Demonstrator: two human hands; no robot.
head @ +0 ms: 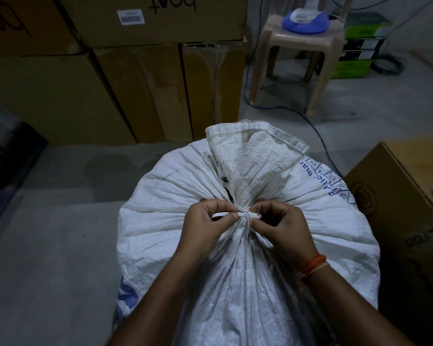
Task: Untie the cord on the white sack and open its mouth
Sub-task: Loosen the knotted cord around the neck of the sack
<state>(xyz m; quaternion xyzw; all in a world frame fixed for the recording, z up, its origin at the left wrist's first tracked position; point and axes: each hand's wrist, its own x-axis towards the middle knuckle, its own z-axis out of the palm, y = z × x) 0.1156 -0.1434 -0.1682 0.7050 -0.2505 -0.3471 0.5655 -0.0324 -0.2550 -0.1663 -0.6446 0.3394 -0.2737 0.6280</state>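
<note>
A full white woven sack [165, 196] with blue print stands on the floor right below me. Its mouth is gathered into a tight neck, and the loose top flap [255, 153] fans out beyond the tie. A white cord [244, 214] is wound round the neck. My left hand [208, 223] pinches a flat end of the cord on the left side of the knot. My right hand [280, 226] pinches the cord at the knot's right side, fingers curled. An orange thread band sits on my right wrist.
Stacked brown cardboard boxes [135, 78] stand behind the sack. Another cardboard box [398, 196] is close on the right. A beige plastic stool [298, 53] with a blue fan base stands at the back right, with blue cable [318, 136] trailing over the concrete floor.
</note>
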